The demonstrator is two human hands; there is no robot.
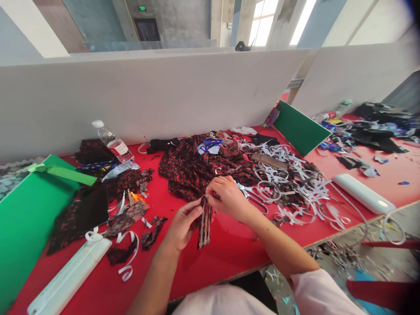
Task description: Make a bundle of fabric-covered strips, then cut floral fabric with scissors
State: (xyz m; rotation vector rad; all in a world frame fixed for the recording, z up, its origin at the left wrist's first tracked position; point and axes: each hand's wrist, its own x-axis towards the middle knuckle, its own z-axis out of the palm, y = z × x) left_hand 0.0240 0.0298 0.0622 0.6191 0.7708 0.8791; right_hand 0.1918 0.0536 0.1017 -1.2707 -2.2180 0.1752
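Observation:
Near the front of the red table, both hands meet at a narrow dark patterned fabric strip point(204, 225). My left hand point(185, 223) pinches it between thumb and fingers, and the strip hangs down beside that hand. At its upper end my right hand point(228, 197) is closed, fingertips pressed together on the fabric. Just beyond lies a crumpled heap of black cloth with red flowers point(187, 164), partly behind the hands. Scissors point(254, 194) rest to the right of my right hand, their blades partly covered by it.
Tangled white ribbon strips point(298, 188) cover the right of the red table point(183, 280). A plastic bottle point(113, 142) leans at back left. Green dividers point(300, 127) and a green board point(29, 227) flank the workspace. White lamp bars point(70, 278) lie near both sides.

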